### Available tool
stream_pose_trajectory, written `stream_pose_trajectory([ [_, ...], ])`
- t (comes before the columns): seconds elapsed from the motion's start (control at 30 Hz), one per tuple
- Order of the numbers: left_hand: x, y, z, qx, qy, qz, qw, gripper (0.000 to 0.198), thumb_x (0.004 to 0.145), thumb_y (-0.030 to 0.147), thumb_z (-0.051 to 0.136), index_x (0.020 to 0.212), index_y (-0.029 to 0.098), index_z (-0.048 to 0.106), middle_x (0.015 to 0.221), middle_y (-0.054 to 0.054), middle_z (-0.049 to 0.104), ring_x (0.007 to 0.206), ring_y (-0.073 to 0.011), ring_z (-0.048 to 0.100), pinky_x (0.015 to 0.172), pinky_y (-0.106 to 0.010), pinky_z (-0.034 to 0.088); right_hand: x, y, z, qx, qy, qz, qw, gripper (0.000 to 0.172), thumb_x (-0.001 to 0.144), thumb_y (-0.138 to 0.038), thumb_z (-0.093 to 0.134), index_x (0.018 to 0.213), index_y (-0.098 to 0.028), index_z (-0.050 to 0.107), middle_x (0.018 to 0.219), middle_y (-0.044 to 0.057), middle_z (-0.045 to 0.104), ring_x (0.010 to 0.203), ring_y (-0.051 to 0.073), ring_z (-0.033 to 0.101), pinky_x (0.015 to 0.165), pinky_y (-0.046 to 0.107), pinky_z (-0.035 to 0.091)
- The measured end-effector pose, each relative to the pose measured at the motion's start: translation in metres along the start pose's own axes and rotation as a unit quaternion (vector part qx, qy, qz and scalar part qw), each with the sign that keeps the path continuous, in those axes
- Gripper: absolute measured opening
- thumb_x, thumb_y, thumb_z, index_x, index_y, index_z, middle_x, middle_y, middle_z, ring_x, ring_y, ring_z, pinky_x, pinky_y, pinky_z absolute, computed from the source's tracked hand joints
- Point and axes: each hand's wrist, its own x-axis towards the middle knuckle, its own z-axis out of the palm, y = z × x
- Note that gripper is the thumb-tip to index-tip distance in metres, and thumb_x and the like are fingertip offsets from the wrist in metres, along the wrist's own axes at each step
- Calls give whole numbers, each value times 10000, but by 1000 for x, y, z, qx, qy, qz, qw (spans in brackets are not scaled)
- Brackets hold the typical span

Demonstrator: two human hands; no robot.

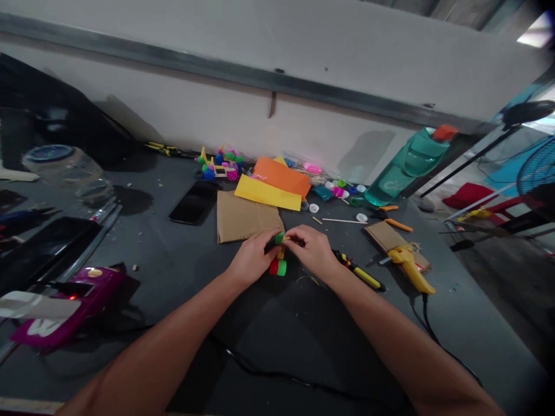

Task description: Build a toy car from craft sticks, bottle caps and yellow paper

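Closed fingertip pinch: left hand (251,260) and right hand (310,249) grip a green plastic cap (280,237) above a red-and-green cap stack (278,267); joining requires steady pressure

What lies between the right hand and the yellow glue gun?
The head view shows a yellow-and-black tool lying between the right hand and the glue gun.

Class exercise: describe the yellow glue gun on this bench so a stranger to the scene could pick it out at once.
On the dark workbench, look right of the person's right hand. A yellow hot glue gun rests on a small cardboard piece; unlike the yellow-and-black tool beside it, it trails a black cord.
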Motion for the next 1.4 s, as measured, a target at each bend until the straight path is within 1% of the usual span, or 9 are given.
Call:
stream_pose_trajectory([
  [0.3, 0, -5, 4, 17, -39, -4, 999, 446, 859, 214, 472, 1305, 207, 453, 1201, -78, 623, 1010, -210, 628, 885, -369, 502, 5, 8, -3, 7, 4, 35, 999, 204, 805, -179, 567, 978, -218, 668, 906, 24, 694, 822, 149, 624, 750, 278, 473],
  [0.43, -2, -5, 0, 35, -26, 7, 999, 393, 866, 180, 419, 1254, 198, 476, 1229, -79, 603, 1098, -214, 585, 932, -367, 472, 11, 25, -35, -10, 2, 88, 996, 308, 780, -203, 588, 1083, -215, 646, 862, 13, 700, 736, 140, 630, 707, 268, 480],
  [0.53, -5, -1, -3, 55, -10, -15, 998, 283, 863, 161, 400, 1105, 207, 539, 1107, -62, 648, 1022, -214, 609, 887, -376, 488, 15, 50, -66, -109, 55, 156, 980, 255, 814, -251, 542, 1034, -202, 661, 885, 30, 703, 771, 162, 634, 711, 279, 474],
  [0.6, -6, 1, -4, 65, -21, -17, 998, 239, 853, 143, 396, 1022, 209, 551, 1027, -55, 660, 952, -211, 624, 833, -371, 504, 17, 66, -76, -187, 37, 184, 964, 247, 848, -271, 491, 1013, -199, 661, 918, 40, 703, 825, 172, 634, 726, 278, 464],
  [0.77, -6, 4, -1, 72, -66, 3, 995, 276, 826, 97, 389, 1040, 182, 542, 1092, -83, 645, 1019, -219, 601, 891, -391, 478, 26, 78, -56, -238, -40, 182, 953, 187, 823, -275, 531, 885, -198, 690, 883, 55, 708, 830, 190, 635, 703, 257, 434],
  [0.97, -7, 3, -3, 62, -71, -2, 996, 282, 832, 106, 401, 1063, 174, 546, 1113, -88, 639, 1044, -223, 589, 914, -390, 465, 44, 73, -41, -282, -90, 198, 934, 130, 739, -156, 555, 728, -137, 683, 811, 138, 697, 818, 240, 637, 687, 276, 415],
  [1.13, -9, 3, -11, 66, -28, -8, 997, 241, 843, 133, 419, 1030, 190, 559, 1046, -72, 652, 992, -227, 597, 864, -388, 478, 41, 48, -51, -256, -86, 184, 945, 109, 751, -212, 558, 774, -161, 651, 784, 68, 693, 752, 185, 627, 650, 243, 419],
  [1.27, -9, 4, -13, 49, 9, 4, 999, 254, 842, 116, 419, 1036, 205, 557, 1050, -56, 655, 1003, -212, 595, 876, -369, 468, 24, 13, -50, -96, -63, 84, 990, 130, 806, -285, 551, 847, -190, 629, 740, -8, 665, 647, 108, 584, 592, 195, 416],
  [1.4, -9, 4, -11, 44, 5, 14, 999, 271, 838, 107, 425, 1046, 210, 564, 1059, -48, 662, 1013, -214, 595, 888, -375, 464, 13, -4, -43, -43, -45, -3, 998, 86, 804, -200, 566, 797, -193, 651, 703, -20, 654, 615, 94, 550, 588, 201, 393],
])
